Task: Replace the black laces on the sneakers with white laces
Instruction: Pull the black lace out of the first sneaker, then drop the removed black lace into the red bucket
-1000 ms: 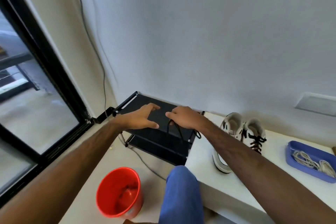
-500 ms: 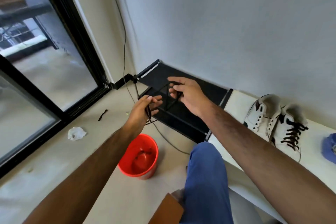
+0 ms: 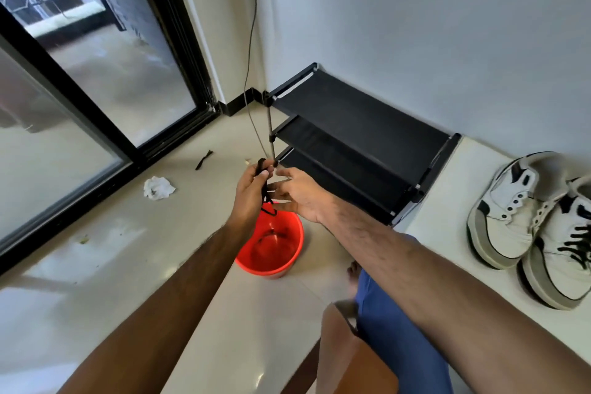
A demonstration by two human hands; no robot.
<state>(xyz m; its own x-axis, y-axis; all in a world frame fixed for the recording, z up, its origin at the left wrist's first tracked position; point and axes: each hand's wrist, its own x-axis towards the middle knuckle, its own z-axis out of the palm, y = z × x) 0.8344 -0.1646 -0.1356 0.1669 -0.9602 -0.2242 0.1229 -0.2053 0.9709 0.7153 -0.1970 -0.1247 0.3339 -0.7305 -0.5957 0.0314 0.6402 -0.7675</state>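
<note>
Both hands are now hanging together above the red bucket (image 3: 269,245), having come away from the top of the black shoe rack (image 3: 348,137) where they were resting a second ago, and the view is now tilting further down toward the floor. The left hand (image 3: 251,192) is gripping a bunched black lace (image 3: 263,184), fingers curling round it with the thumb pressing on top, and a loop of the lace is dangling just over the bucket's rim. The right hand (image 3: 299,193) is sitting just beside the left, fingers straight and slightly spread, their tips reaching toward the lace; whether they are touching it I cannot tell. Right of the bucket, beyond the rack, two white sneakers (image 3: 531,227) are lying side by side on a pale raised ledge (image 3: 447,233); the one farther from the bucket is still carrying black lacing, while the nearer one is showing bare eyelets. Left of the bucket, a crumpled white scrap (image 3: 158,188) and a small black strip (image 3: 203,159) are lying on the tiled floor near the sliding glass door (image 3: 96,83). A thin cable (image 3: 251,41) is running down the wall corner behind the bucket. Below the bucket in the view, a knee in blue cloth (image 3: 393,323) is showing.
</note>
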